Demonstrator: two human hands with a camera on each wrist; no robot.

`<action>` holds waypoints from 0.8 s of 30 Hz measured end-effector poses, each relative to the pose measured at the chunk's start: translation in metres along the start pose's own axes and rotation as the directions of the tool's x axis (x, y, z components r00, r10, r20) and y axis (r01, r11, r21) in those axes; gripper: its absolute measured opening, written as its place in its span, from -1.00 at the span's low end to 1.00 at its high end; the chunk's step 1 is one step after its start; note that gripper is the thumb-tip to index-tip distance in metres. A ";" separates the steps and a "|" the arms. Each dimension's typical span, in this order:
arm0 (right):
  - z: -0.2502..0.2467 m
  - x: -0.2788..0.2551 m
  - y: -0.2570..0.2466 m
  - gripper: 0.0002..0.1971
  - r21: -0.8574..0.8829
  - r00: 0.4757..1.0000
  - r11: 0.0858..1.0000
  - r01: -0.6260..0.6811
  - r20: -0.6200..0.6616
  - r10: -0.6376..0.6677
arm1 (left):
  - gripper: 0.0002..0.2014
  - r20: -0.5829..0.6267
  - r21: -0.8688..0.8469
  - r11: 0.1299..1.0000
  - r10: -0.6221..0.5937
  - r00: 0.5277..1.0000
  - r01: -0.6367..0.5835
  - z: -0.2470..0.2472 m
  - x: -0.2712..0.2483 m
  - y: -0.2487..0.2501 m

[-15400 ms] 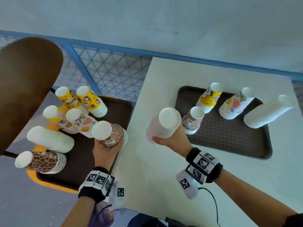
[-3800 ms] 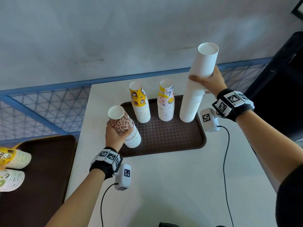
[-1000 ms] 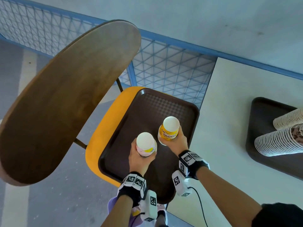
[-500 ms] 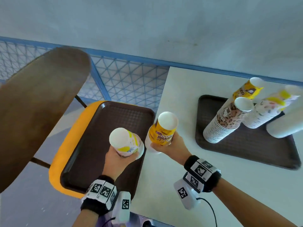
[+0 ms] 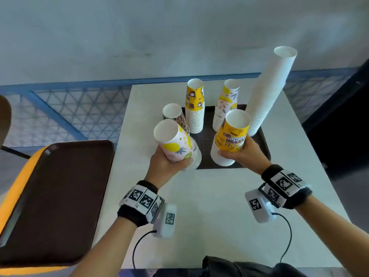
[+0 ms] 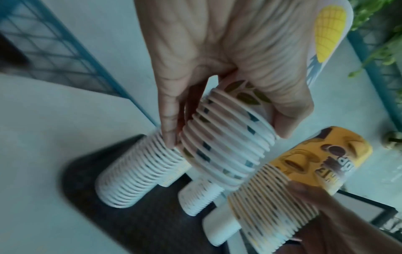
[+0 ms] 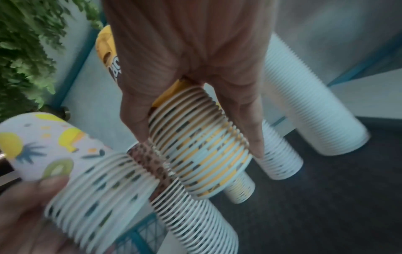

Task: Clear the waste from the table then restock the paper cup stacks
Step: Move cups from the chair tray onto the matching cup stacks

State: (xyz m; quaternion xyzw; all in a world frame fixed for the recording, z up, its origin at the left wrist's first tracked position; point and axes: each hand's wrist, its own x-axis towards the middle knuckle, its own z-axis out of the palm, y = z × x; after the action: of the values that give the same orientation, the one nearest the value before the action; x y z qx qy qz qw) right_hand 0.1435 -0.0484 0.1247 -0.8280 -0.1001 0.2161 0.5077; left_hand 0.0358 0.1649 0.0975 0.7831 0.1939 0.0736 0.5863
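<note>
My left hand (image 5: 166, 166) has its fingers and thumb curled round a fruit-print cup stack (image 5: 177, 145), held tilted over the near left corner of the dark tray (image 5: 263, 140) on the white table (image 5: 209, 206). My right hand (image 5: 242, 154) grips a yellow cup stack (image 5: 231, 139) the same way, over the near part of the tray; whether either stack touches the tray I cannot tell. Behind my left stack, on the tray's left side, stands a leopard-print stack (image 5: 175, 114). Farther back on the tray are a second yellow stack (image 5: 194, 105) and a second fruit-print stack (image 5: 226, 102), both upright. At the tray's right edge rises a tall plain white stack (image 5: 269, 90), leaning a little to the right. To the left of the tray, off the table, another dark tray (image 5: 56, 196) lies on an orange seat (image 5: 12, 194).
</note>
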 end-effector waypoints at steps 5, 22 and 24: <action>-0.042 0.001 0.019 -0.14 0.034 0.994 0.999 -0.019 -0.102 0.022 | -0.21 -0.043 -0.048 0.986 0.157 0.987 -0.159 0.065 0.057 0.069; -0.095 0.013 0.016 -0.40 0.051 0.983 0.998 0.042 -0.181 -0.032 | -0.16 -0.101 0.089 0.993 0.091 0.991 -0.083 0.136 0.185 0.134; -0.098 0.016 0.009 -0.46 0.046 0.984 0.996 0.073 -0.168 -0.065 | -0.20 -0.076 0.123 0.991 0.056 0.996 -0.046 0.141 0.185 0.123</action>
State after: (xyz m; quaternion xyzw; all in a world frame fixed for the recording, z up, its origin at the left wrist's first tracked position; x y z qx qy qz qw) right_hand 0.2020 -0.1247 0.1512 -0.8255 -0.0804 0.1312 0.5430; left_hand 0.2800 0.0828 0.1505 0.8185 0.2010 0.1079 0.5273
